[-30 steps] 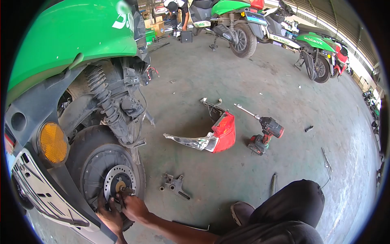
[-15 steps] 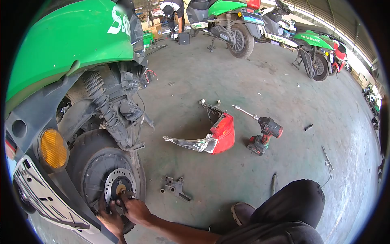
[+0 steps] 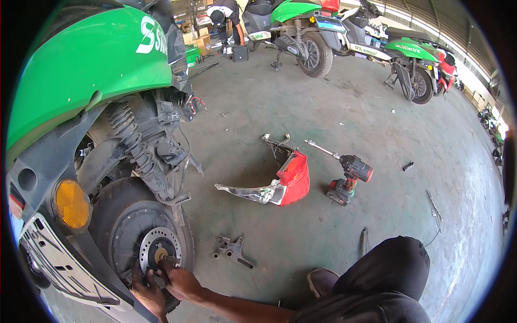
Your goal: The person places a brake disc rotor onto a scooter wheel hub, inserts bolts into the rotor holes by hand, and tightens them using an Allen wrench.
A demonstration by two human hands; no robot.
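Note:
A scooter's rear wheel [image 3: 121, 237] stands at the left, with a perforated brake disc [image 3: 148, 242] and a brass-coloured ring [image 3: 161, 253] around its axle. At the disc's lower edge, my left hand [image 3: 148, 295] has its thumb and fingers drawn together. Beside it my right hand [image 3: 182, 283] reaches in from the right, fingers curled just below the axle end [image 3: 171, 259]. Whatever lies between the fingers of either hand is hidden. On the floor right of the wheel lies a grey metal bracket [image 3: 234, 252].
A red tail-light assembly [image 3: 294, 180] and a cordless impact driver [image 3: 350, 177] with a long socket extension rest on the floor. A loose socket [image 3: 408, 167] lies farther right. Other scooters [image 3: 315, 51] and a bending person [image 3: 229, 21] are at the back.
Both hands stay at the wheel hub, with only slight finger movement. The view has shifted a little; the floor items lie as before.

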